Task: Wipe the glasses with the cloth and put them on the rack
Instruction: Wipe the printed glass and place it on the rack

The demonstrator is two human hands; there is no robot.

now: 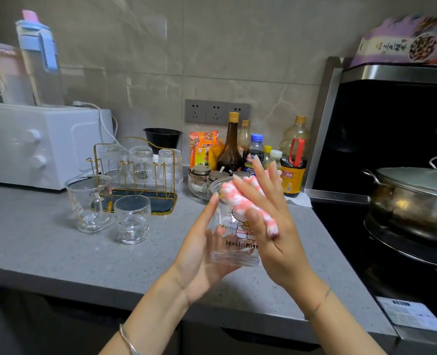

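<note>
A clear glass with a cartoon cat print [234,242] is held above the grey counter by my left hand [199,249], which cups its left side and base. My right hand [268,213] presses a pink and white cloth [240,201] against the glass's right side and rim, fingers stretched flat. A gold wire rack [138,175] on a dark tray stands at the back left with three ribbed glasses upside down on it. In front of the rack stand a handled glass mug [90,201] and a short ribbed glass [132,217], both upright.
A white oven [33,147] sits at the far left. Sauce bottles [253,149], snack packets and small lidded jars crowd the back wall. At the right is a black stove with a steel pot [412,201]. The counter's front edge [109,285] runs below my hands.
</note>
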